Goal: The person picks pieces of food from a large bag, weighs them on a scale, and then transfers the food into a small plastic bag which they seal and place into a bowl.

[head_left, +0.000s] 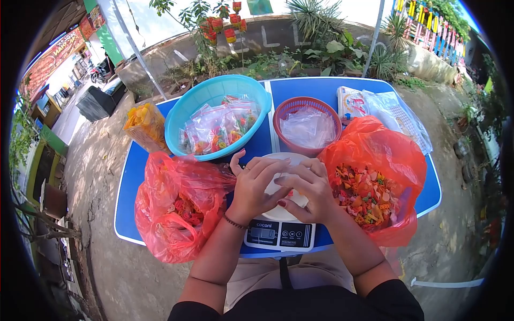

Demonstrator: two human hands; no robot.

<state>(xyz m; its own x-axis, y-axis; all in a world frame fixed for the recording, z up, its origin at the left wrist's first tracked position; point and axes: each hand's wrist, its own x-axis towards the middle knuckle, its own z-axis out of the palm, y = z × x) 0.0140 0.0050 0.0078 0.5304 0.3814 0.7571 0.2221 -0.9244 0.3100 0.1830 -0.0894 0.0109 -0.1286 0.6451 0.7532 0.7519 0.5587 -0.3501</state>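
Observation:
Both hands meet over a white bowl on a white and black kitchen scale. My left hand has its fingers bent, the little finger raised. My right hand curls toward it, fingertips near the left ones. A thin clear bag seems to be between the fingertips, but it is hard to make out. Left of the hands lies a red plastic bag with colourful pieces inside. To the right, an open red plastic bag holds many small orange, green and red pieces.
A turquoise basin holds filled clear packets. Beside it, a red basket contains clear bags. Plastic packages lie at the back right of the blue table. A bag of yellow pieces stands at the left edge.

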